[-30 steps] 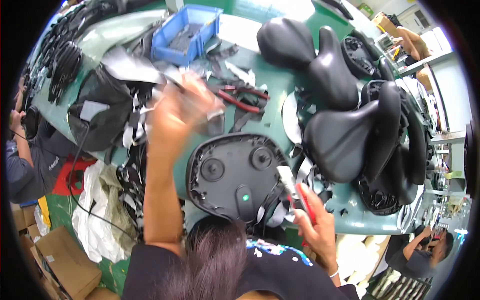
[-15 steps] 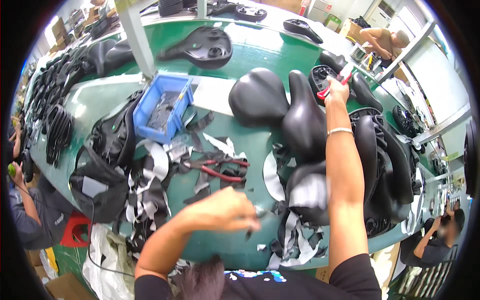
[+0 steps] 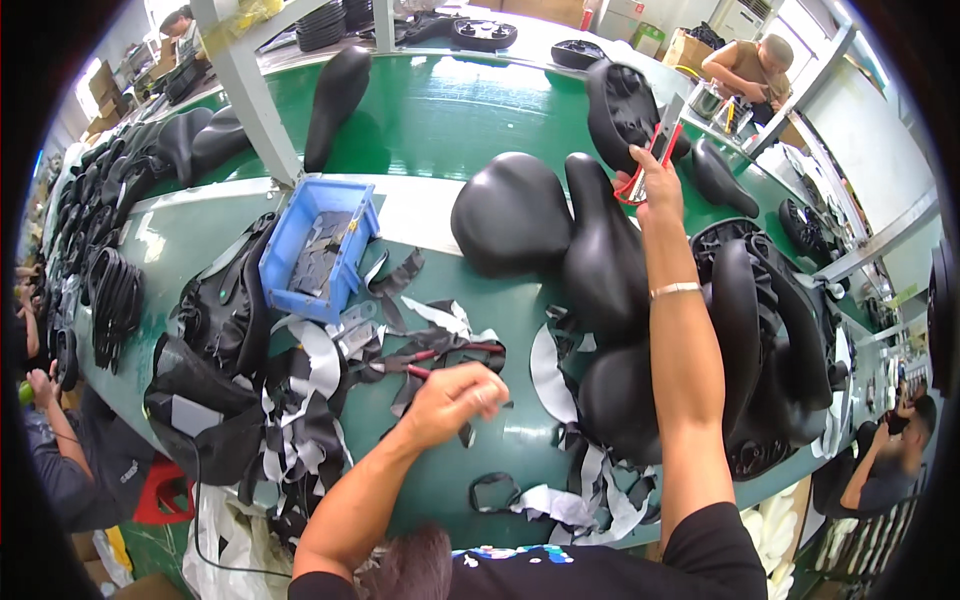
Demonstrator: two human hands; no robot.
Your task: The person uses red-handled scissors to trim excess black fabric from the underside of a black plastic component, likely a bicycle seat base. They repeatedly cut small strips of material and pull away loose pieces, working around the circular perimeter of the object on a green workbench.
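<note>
My right hand [image 3: 660, 190] is stretched out over the far side of the bench, closed round a red-handled cutting tool [image 3: 668, 145] with its grey metal end upward. Just beyond it, a black bicycle saddle [image 3: 618, 112] is tilted with its underside showing; whether my fingers touch it I cannot tell. My left hand [image 3: 458, 402] hovers over the near middle with curled fingers, and nothing shows in them. Beside it lie red-handled pliers [image 3: 405, 362] among black and white cut scraps [image 3: 590, 495]. Finished-looking black saddles [image 3: 512, 215] stand beyond and under my right forearm.
A blue bin [image 3: 318, 250] of dark flat pieces stands at left-centre. Behind runs a green belt [image 3: 450, 100] with another saddle [image 3: 337, 105]. A white post [image 3: 245, 90] rises at the bench's back edge. Stacked saddles [image 3: 770, 340] crowd the right. Other people work around.
The saddle by my right hand has shifted up and tilted. My left hand has moved slightly up and left. A black strip now lies near the front scraps. A different-looking saddle shows on the belt.
</note>
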